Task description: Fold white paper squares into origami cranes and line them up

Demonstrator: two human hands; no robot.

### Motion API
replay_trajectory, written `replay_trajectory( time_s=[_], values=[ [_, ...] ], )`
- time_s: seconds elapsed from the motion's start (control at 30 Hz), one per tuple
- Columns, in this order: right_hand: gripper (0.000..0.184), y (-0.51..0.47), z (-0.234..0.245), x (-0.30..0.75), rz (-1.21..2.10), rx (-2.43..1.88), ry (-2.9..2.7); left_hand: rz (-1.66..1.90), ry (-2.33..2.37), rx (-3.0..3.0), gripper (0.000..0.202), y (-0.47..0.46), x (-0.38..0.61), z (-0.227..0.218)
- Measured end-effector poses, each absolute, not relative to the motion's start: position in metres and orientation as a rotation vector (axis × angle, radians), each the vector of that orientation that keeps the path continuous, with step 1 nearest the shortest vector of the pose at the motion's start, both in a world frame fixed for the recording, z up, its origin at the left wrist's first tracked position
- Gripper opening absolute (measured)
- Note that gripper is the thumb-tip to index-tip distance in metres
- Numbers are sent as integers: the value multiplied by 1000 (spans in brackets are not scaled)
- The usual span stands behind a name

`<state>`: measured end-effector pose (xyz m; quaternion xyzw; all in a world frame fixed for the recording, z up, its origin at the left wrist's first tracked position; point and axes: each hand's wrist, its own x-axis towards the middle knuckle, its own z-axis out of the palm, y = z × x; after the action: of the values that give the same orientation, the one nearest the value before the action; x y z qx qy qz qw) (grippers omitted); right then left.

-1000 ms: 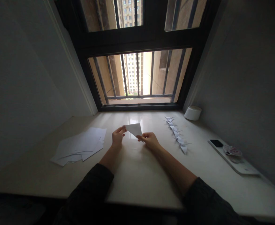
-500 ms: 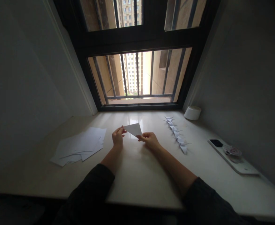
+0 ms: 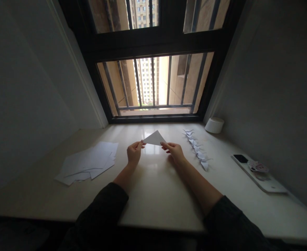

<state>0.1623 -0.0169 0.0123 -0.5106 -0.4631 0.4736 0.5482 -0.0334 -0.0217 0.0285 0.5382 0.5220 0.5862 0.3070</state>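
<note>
A sheet of white paper folded into a triangle [image 3: 155, 138] is held up above the white sill, its peak pointing toward the window. My left hand [image 3: 134, 152] pinches the triangle's left corner between thumb and fingers. At the opposite corner, my right hand [image 3: 174, 151] grips the paper the same way. Several small folded paper cranes [image 3: 196, 148] stand in a line on the sill to the right of my right hand. A loose pile of white paper sheets [image 3: 88, 160] lies to the left of my left hand.
A white phone [image 3: 274, 185] with a round sticker-like grip on its back lies at the right. Behind it, a white round object [image 3: 214, 125] sits against the right wall. The dark-framed window [image 3: 153, 119] closes off the far side of the sill [image 3: 158, 202].
The paper triangle has turned, so its long edge now runs level between my hands and its peak points away. Both hands have shifted slightly to the right.
</note>
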Motion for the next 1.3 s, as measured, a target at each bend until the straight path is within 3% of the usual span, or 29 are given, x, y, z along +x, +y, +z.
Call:
replay_trajectory(
  time_s=[0.63, 0.83, 0.97, 1.3],
  values=[
    [43, -14, 3, 163, 1016, -1210, -1187, 1562, 1417, 973, 45, -8, -47, 20],
    [37, -12, -2, 162, 984, -1181, -1283, 1710, 1455, 1525, 37, -23, -44, 38],
    [36, -12, -3, 160, 1008, -1148, -1348, 1569, 1484, 1977, 30, -33, -35, 42],
    [43, -10, -5, 159, 1071, -1050, -1314, 1558, 1507, 1984, 23, -32, -32, 38]
  ],
)
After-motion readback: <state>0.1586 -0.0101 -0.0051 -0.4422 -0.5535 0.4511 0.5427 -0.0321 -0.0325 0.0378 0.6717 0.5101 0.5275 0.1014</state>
